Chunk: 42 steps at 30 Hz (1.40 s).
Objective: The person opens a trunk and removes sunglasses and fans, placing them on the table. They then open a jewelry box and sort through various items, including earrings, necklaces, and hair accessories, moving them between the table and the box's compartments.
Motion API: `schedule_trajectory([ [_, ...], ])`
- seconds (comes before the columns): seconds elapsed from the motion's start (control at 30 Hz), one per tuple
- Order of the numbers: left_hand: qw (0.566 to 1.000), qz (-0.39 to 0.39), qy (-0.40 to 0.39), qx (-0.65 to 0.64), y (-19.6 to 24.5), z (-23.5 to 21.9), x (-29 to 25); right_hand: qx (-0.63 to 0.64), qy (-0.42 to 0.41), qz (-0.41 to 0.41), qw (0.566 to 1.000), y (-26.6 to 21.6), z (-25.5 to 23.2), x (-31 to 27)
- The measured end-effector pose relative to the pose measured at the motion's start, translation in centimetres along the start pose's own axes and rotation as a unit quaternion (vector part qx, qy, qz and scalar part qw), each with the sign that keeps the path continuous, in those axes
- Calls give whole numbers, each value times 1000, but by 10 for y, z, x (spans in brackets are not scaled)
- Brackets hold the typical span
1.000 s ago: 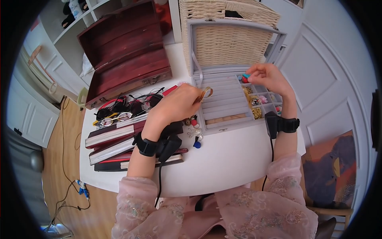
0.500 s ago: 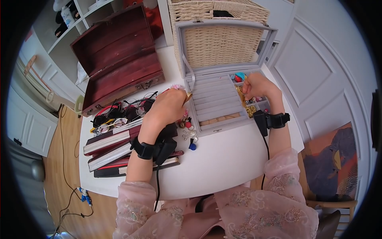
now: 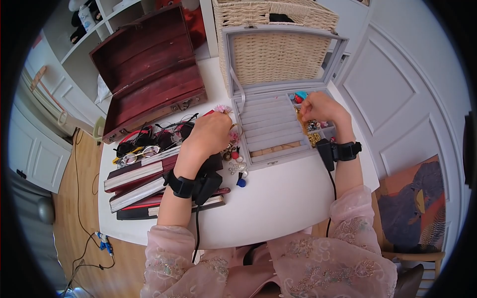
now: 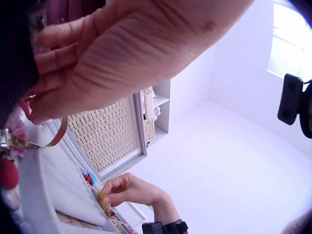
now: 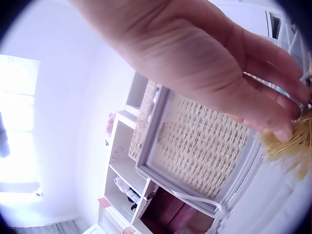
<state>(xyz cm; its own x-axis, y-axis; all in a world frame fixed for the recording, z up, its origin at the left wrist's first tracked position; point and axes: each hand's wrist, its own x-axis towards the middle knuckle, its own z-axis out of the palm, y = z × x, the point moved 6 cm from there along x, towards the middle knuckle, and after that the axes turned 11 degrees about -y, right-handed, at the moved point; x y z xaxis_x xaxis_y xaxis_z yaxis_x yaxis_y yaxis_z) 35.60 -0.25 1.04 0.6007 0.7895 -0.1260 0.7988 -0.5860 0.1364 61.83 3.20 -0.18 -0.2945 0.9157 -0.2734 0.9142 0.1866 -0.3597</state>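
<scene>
Over the small trinkets beside the jewelry box, my left hand (image 3: 206,134) is lowered with its back to the head camera. In the left wrist view, a gold bracelet (image 4: 29,144) loops down from its fingertips. My right hand (image 3: 323,108) is over the right-hand compartments of the grey jewelry box (image 3: 278,160). Between its thumb and fingers it pinches a yellow feathery tuft (image 5: 287,146). A turquoise and red trinket (image 3: 300,96) lies in the far compartment, and gold chains (image 3: 314,139) fill a nearer one. Padded ring rolls (image 3: 268,119) line the box's left side.
Glasses (image 3: 141,155) and stacked books (image 3: 134,176) crowd the table's left. Behind them stands an open red wooden case (image 3: 149,107). A wicker basket (image 3: 278,54) is behind the box's raised lid. Hair trinkets, one a blue ball (image 3: 241,183), lie left of the box.
My left hand has drawn back leftward from the box's edge with the bracelet. The right hand has let go of the turquoise and red trinket and moved nearer, onto the yellow tuft.
</scene>
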Motion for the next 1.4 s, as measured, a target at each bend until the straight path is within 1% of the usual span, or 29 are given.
schedule_trajectory([
  [0.1, 1000, 0, -1, 2, 0, 0, -1, 46, -23, 3, 999, -11, -8, -11],
  [0.17, 1000, -1, 1, -1, 1, -3, -3, 179, -12, -14, 984, -14, -12, -17],
  [0.2, 1000, -3, 2, -2, 2, -3, -3, 179, -12, -14, 984, -16, -14, -19],
  [0.23, 1000, -3, 2, -3, 2, -3, -2, 213, -20, -44, 976, -22, -14, -20],
  [0.27, 1000, 16, 9, -16, 4, -4, -2, 247, -29, -74, 966, -29, -16, -21],
  [0.3, 999, 35, 17, -30, 6, -5, -1, 247, -28, -74, 966, -34, -17, -23],
  [0.33, 999, 35, 17, -30, 8, -7, -1, 274, -37, -98, 956, -42, -18, -26],
  [0.4, 993, 57, 16, -105, 16, -12, 0, 301, -46, -123, 945, -55, -18, -28],
  [0.43, 993, 57, 16, -105, 20, -15, -1, 323, -57, -149, 933, -63, -18, -28],
  [0.47, 984, 94, 44, -142, 26, -21, -3, 346, -67, -174, 920, -70, -17, -29],
  [0.5, 972, 131, 72, -178, 31, -26, -5, 345, -67, -175, 920, -74, -16, -29],
  [0.53, 973, 131, 72, -178, 32, -24, -4, 365, -81, -193, 907, -80, -15, -29],
  [0.57, 962, 163, 114, -186, 35, -26, -5, 384, -95, -212, 894, -85, -14, -29],
  [0.6, 949, 194, 155, -193, 37, -29, -7, 384, -96, -212, 894, -88, -12, -29],
  [0.67, 941, 209, 153, -219, 42, -30, -7, 395, -112, -247, 878, -97, -9, -30],
  [0.73, 931, 224, 152, -244, 43, -34, -8, 394, -127, -255, 874, -104, -6, -29],
  [0.77, 936, 223, 122, -244, 45, -35, -7, 394, -140, -263, 870, -106, -4, -29],
  [0.8, 940, 221, 92, -244, 46, -35, -6, 394, -140, -263, 870, -108, -3, -30],
  [0.9, 939, 210, 73, -264, 43, -33, -5, 386, -144, -269, 870, -109, 0, -30],
  [0.93, 939, 210, 73, -264, 42, -33, -6, 384, -128, -267, 875, -105, -1, -28],
  [1.0, 961, 199, 63, -184, 40, -31, -6, 381, -111, -265, 879, -99, -5, -28],
  [1.07, 966, 188, 66, -162, 34, -28, -5, 334, -30, -194, 922, -81, -18, -28],
  [1.1, 972, 178, 68, -141, 31, -25, -4, 333, -30, -194, 922, -74, -20, -27],
  [1.17, 977, 156, 72, -125, 26, -21, -3, 316, 21, -144, 938, -50, -24, -22],
  [1.2, 982, 135, 76, -110, 23, -19, -2, 315, 22, -144, 938, -42, -24, -20],
  [1.23, 982, 135, 76, -110, 22, -18, -3, 274, 39, -131, 952, -34, -25, -17],
  [1.27, 988, 104, 66, -88, 18, -14, -2, 233, 57, -118, 964, -29, -25, -15],
  [1.3, 994, 72, 56, -66, 14, -11, -1, 233, 57, -118, 964, -24, -23, -12],
  [1.4, 998, 45, 32, -26, 8, -4, 0, 224, 40, -95, 969, -12, -14, -3],
])
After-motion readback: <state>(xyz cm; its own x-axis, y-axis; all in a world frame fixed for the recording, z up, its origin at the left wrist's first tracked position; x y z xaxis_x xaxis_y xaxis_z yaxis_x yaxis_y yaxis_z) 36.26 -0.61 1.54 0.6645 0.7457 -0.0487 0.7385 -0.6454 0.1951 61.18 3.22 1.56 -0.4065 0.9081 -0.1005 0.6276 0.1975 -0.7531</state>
